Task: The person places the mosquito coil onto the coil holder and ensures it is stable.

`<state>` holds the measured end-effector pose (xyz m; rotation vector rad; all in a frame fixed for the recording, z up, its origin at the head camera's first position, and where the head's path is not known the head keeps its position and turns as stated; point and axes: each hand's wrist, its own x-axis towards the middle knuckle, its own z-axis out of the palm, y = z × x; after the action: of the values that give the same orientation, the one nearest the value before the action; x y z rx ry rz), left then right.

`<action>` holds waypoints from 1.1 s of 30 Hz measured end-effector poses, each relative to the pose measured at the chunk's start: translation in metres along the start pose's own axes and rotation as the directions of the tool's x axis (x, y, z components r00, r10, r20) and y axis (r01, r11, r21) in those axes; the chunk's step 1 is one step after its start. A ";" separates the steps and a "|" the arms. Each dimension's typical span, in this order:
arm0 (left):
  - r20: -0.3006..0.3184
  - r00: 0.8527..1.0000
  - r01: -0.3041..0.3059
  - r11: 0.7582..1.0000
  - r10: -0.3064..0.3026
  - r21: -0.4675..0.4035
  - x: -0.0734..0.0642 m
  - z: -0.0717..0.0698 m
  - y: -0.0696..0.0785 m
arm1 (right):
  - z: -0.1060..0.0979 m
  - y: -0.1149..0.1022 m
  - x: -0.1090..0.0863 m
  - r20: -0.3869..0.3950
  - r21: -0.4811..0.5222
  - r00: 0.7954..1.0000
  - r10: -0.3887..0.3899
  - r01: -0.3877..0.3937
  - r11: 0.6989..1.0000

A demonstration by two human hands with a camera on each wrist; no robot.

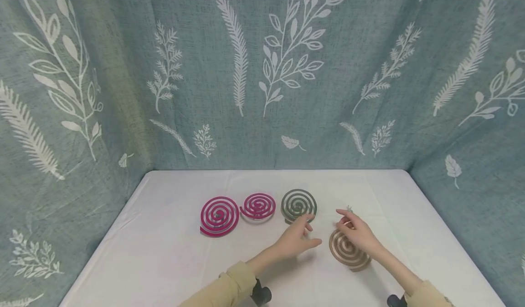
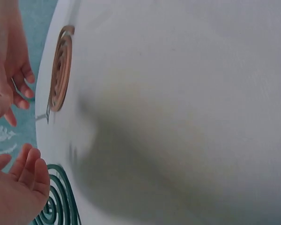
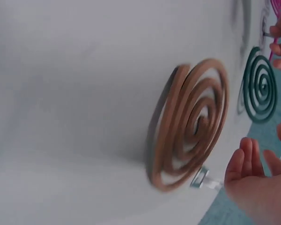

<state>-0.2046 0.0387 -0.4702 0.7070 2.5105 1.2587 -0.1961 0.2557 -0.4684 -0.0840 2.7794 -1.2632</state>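
Observation:
My left hand (image 1: 293, 239) hovers over the white table in the head view, thumb apart from the fingers and holding nothing. Its fingertips overlap the near edge of a dark green mosquito coil (image 1: 298, 206). To the right, my right hand (image 1: 358, 232) is above a brown mosquito coil (image 1: 348, 248) and covers part of its upper right. The right wrist view shows its relaxed fingers (image 3: 246, 159) with nothing between them, beside the brown coil. A small metal stand (image 3: 200, 177) shows at that coil's edge.
Two magenta mosquito coils, one farthest left (image 1: 219, 214) and one beside it (image 1: 259, 204), stand in a row with the green one. The white table (image 1: 156, 252) is bordered by a blue-green curtain (image 1: 262, 134) with white leaf prints at the back and sides.

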 end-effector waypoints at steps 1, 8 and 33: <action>0.014 1.000 -0.017 0.999 0.016 0.035 0.000 0.001 0.001 | -0.004 0.003 -0.002 0.010 -0.015 1.000 -0.006 0.006 1.000; 0.099 0.985 -0.172 0.884 0.143 0.436 0.005 0.015 0.004 | -0.030 0.021 -0.010 0.057 -0.157 0.997 -0.060 0.068 0.985; -0.044 0.973 0.227 0.974 -0.226 0.015 -0.006 0.067 0.034 | -0.066 0.049 -0.002 0.366 -0.242 0.929 -0.049 0.146 0.959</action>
<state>-0.1608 0.0988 -0.4825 0.3862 2.5537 1.1811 -0.2011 0.3376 -0.4619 -0.4319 2.6251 -0.7840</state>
